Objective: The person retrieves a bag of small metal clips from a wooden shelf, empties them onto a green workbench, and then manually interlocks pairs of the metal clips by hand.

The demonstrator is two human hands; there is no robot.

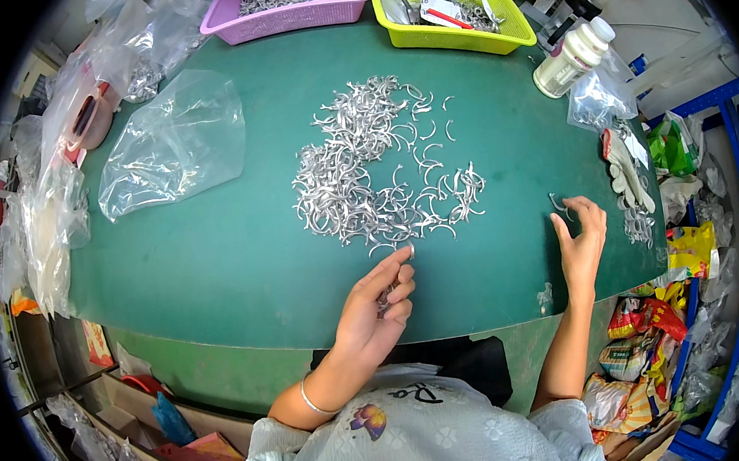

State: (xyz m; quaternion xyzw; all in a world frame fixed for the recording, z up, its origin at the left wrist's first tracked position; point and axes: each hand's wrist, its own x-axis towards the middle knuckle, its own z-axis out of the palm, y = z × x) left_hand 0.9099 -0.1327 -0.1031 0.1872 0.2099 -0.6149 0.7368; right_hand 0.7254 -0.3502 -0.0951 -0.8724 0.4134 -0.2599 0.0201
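A heap of small curved silver metal pieces [340,181] lies mid-table, with looser ones spread along its right side. Below its near edge is my left hand [373,307], its fingers curled round several of these pieces. One curved piece [411,251] shows at its fingertips. Further right, my right hand [585,245] hovers low over the table with thumb and fingers apart. A single curved piece [559,205] is right by its thumb and index fingertips; whether they touch it I cannot tell.
On the green table [218,267] lies a clear plastic bag [175,145]. A purple basket [286,18] and a yellow-green basket [459,36] of metal parts stand at the far edge. A white bottle [572,58] and a work glove [625,170] are at the right.
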